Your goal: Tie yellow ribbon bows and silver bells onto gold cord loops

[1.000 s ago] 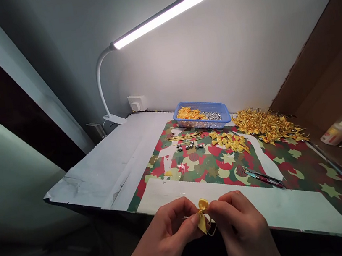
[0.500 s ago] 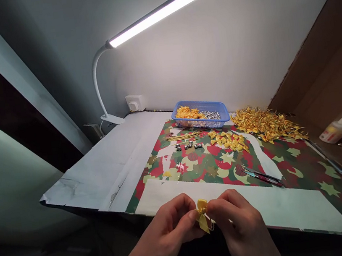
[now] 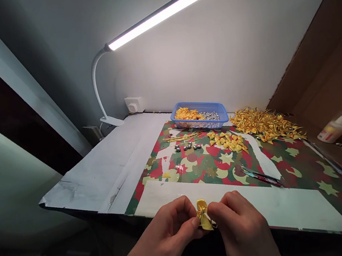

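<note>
Turned slightly since the earlier frame, the gold bow (image 3: 205, 220) sits pinched between left hand (image 3: 173, 231) and right hand (image 3: 241, 222) near the table's (image 3: 114, 153) edge. It seems unfinished; loose bows (image 3: 228, 141) lie beyond.

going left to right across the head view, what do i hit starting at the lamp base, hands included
Lamp base → left hand → yellow bow → right hand → white bottle.

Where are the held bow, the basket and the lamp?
Bow (image 3: 202, 212): head view, on its gathered middle.
Basket (image 3: 200, 124): head view, on its front wall.
Lamp (image 3: 177, 9): head view, on its lit bar's middle.
</note>
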The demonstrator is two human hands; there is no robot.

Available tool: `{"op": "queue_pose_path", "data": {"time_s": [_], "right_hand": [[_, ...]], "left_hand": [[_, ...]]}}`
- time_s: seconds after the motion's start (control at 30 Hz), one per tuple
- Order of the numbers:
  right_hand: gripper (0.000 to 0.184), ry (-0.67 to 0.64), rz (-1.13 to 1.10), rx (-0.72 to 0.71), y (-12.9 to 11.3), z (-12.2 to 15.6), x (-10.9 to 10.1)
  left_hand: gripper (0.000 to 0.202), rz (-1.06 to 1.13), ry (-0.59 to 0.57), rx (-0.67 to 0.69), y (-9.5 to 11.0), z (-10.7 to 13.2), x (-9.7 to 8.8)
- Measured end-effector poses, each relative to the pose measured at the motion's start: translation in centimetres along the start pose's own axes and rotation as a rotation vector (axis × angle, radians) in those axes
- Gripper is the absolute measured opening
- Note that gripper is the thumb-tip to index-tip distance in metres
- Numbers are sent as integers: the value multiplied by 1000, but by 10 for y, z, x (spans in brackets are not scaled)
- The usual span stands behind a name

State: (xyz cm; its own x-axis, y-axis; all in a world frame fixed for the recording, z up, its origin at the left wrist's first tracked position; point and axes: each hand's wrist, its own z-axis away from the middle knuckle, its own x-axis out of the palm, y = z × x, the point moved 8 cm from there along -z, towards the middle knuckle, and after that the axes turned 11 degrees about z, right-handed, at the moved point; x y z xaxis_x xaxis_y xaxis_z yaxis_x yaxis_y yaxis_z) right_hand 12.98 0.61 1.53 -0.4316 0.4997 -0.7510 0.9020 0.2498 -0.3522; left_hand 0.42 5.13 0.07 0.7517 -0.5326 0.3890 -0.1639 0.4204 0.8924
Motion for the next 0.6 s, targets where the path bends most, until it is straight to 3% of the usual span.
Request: {"op": "queue_pose_path", "data": {"time_s": [0.23, 0.43, 0.6], "right_hand": [[25, -136, -239, 23, 11, -1, 8], [24, -161, -535, 169, 19, -1, 15], [28, -237, -664, 258, 20, -2, 21]], "left_hand": [[29, 74, -30, -54, 1, -2, -1], [27, 130, -66, -71, 0, -1, 2], [27, 134, -12, -130, -4, 0, -1]]}}
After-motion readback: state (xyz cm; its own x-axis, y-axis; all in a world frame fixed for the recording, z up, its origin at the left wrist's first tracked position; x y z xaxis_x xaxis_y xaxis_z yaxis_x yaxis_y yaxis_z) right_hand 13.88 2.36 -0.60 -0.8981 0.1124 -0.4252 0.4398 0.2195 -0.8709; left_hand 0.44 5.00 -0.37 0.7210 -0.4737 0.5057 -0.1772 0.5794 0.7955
